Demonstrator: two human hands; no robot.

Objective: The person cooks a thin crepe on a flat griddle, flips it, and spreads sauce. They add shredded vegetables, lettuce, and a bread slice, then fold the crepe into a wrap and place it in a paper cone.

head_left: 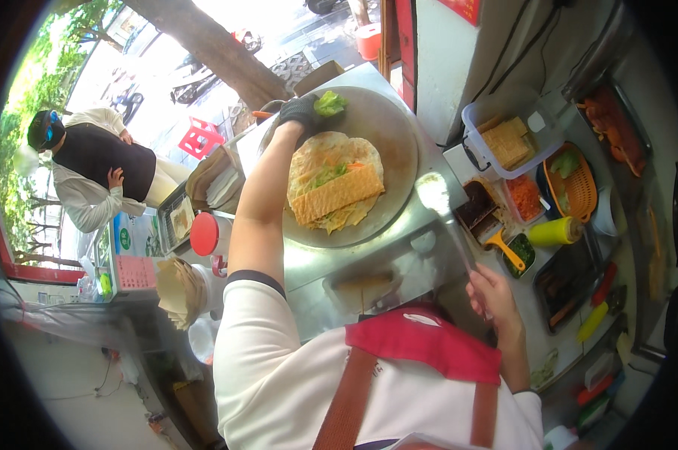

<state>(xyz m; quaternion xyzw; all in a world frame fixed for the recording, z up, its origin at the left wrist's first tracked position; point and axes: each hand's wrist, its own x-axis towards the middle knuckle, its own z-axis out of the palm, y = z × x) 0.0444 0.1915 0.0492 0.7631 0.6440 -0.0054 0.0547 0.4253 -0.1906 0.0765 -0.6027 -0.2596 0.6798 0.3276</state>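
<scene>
My left hand [301,114], in a dark glove, reaches over the far left of a round griddle [396,142]. Its fingers close on a green lettuce leaf [330,103]. Below it on the griddle lies a thin crepe [358,148], topped with shredded greens, bits of orange and a golden crispy cracker sheet [337,195] set slantwise. Off to the right, my right hand [493,294] grips the handle of a metal spatula [435,193], whose wide blade rests by the griddle's right side, apart from the crepe.
At right stand a clear bin of crackers [508,144], a tub of orange shreds [524,197], a dark sauce container [477,207] with a brush [504,246], a yellow-green bottle [555,232] and an orange basket [571,180]. A person [103,161] stands beyond the counter at left.
</scene>
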